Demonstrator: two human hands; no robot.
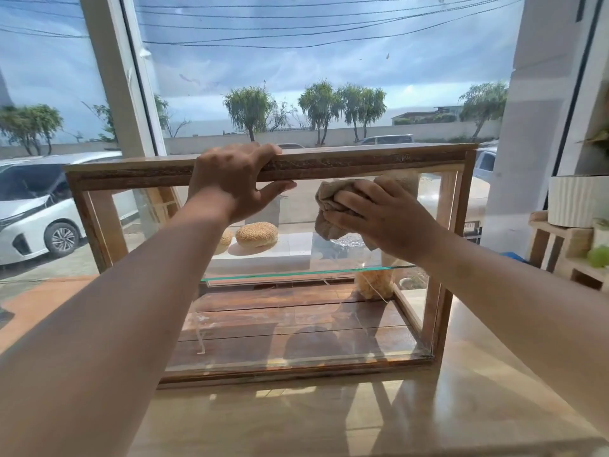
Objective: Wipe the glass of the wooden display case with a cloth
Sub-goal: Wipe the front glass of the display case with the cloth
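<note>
Wooden display case [296, 311] lies long-axis left-right, front glass [263, 341] streaked; left hand [230, 183] grips top rail [362, 163], right hand [379, 216] clutches crumpled beige cloth [329, 199].

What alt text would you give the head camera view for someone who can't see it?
A person's right hand presses a bunched beige cloth against the near glass of a wooden display case, close to its top, while the left hand grips the top rail. A sesame bun sits on a shelf inside.
</note>
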